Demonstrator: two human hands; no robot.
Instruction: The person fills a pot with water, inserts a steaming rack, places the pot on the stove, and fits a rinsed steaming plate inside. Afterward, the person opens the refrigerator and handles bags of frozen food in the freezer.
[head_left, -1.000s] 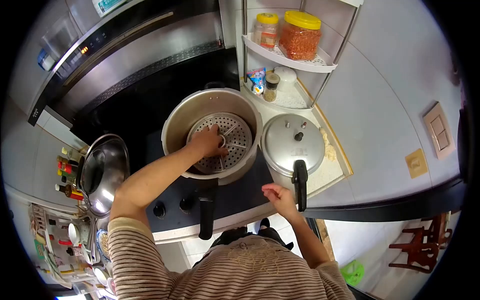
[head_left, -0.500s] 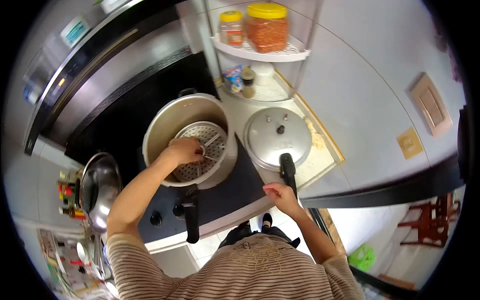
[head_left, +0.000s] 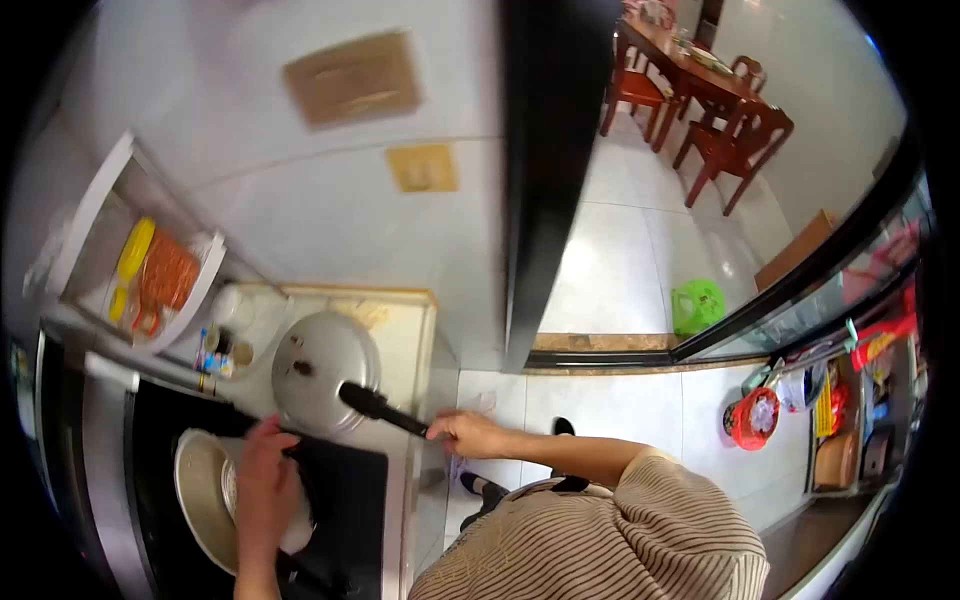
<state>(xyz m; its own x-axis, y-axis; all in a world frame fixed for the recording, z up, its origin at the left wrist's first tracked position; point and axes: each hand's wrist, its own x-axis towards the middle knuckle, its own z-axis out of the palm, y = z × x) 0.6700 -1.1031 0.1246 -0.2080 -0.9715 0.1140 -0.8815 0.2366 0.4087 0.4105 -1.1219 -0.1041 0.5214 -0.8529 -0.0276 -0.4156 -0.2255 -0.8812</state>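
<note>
The deep metal pot (head_left: 205, 505) sits on the dark stove at lower left. Part of the perforated rack (head_left: 230, 487) shows inside it. My left hand (head_left: 268, 480) is above the pot's right side, fingers extended towards the lid, holding nothing that I can see; motion blurs it slightly. On the counter lies the round metal lid (head_left: 322, 365), its black handle (head_left: 380, 408) pointing right. My right hand (head_left: 468, 436) has its fingers closed at the free end of that handle.
A corner shelf (head_left: 190, 300) with yellow-lidded jars stands at upper left. Beside the lid are a small seasoning jar (head_left: 241, 352) and a white bowl (head_left: 232, 306). A black door frame (head_left: 550, 180), wooden chairs (head_left: 735, 150), a green basket (head_left: 697, 307) and a red bucket (head_left: 750, 418) appear right.
The view has swung to the right. My left hand has come off the rack and out of the pot. My right hand has moved to the end of the lid's handle.
</note>
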